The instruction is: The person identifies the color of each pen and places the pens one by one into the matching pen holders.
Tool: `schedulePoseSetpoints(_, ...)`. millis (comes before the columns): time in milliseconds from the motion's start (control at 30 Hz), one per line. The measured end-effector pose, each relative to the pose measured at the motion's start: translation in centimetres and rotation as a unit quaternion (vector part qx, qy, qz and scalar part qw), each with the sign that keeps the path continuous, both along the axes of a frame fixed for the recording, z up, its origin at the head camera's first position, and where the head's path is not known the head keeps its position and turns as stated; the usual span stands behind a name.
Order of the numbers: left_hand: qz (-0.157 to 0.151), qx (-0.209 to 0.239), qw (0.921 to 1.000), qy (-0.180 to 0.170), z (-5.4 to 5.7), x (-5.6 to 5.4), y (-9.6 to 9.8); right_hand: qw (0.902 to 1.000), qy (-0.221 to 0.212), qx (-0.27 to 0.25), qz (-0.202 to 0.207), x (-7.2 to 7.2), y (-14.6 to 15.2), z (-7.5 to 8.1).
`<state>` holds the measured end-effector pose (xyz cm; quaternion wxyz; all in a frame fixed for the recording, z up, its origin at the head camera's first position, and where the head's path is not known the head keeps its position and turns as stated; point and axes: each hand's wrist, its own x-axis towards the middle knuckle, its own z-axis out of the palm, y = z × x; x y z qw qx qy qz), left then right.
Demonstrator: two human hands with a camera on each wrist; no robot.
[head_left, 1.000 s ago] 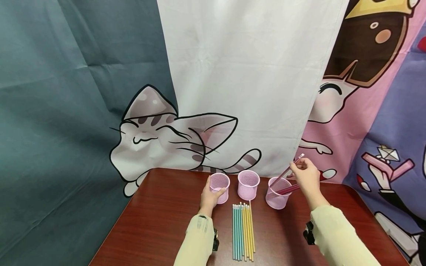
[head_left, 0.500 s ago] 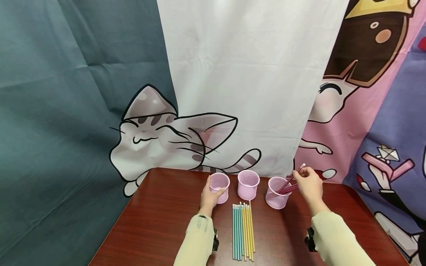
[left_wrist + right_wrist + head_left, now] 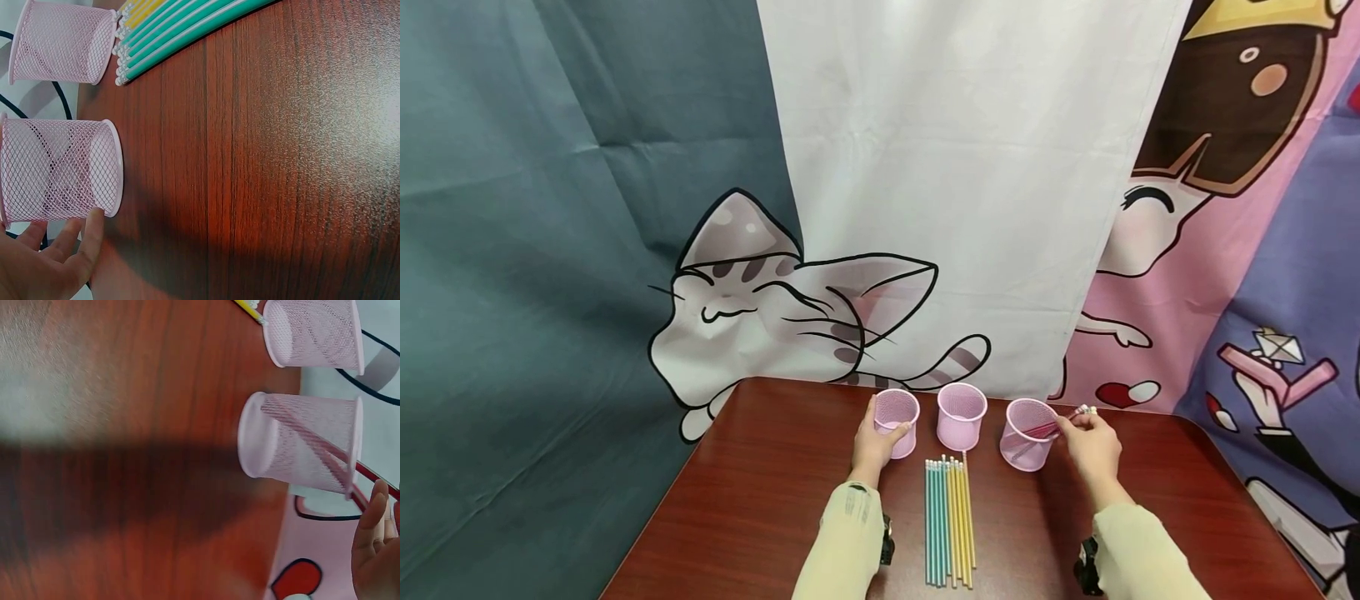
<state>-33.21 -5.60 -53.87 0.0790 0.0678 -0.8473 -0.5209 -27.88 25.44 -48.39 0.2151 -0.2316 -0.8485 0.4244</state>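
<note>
In the head view my left hand holds the leftmost pink mesh pencil cup, thumb across its front and fingers along its side. The left wrist view has fingertips against the wall of that cup. My right hand is at the rim of the right-hand pink mesh cup, pinching a dark red pencil between thumb and fingers. Several red pencils lean inside this cup, their white eraser ends sticking out to the right. The fingers partly hide the pencils' upper ends.
Between the two cups stands a third pink mesh cup. Teal pencils and yellow pencils lie side by side on the brown wooden table. A printed cloth hangs behind the table's far edge.
My right hand has come down with the red pencil, which now leans low in the right-hand cup beside the others. My left hand has stayed on its cup.
</note>
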Motion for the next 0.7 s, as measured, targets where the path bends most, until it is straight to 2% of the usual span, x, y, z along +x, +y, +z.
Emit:
schedulePoseSetpoints(100, -0.001, -0.002, 1.0000, 0.001, -0.1, -0.1, 0.1, 0.9956, -0.006, -0.093, -0.002, 0.2, 0.2, -0.8)
schedulePoseSetpoints(200, -0.003, -0.002, 1.0000, 0.001, -0.2, -0.2, 0.2, 0.9822, -0.011, -0.187, -0.003, 0.4, 0.5, -1.6)
schedulePoseSetpoints(267, -0.004, -0.002, 1.0000, 0.002, -0.3, -0.2, 0.2, 0.9747, -0.005, -0.224, -0.006, 0.5, 0.6, -2.0)
schedulePoseSetpoints(400, -0.004, -0.003, 1.0000, 0.005, -0.3, -0.3, 0.2, 0.9698, -0.007, -0.244, -0.005, 0.6, 0.7, -2.8)
schedulePoseSetpoints(700, 0.000, -0.001, 1.0000, 0.002, -0.2, -0.1, 0.1, 0.9761, -0.012, -0.217, 0.006, 1.4, -0.5, -5.1)
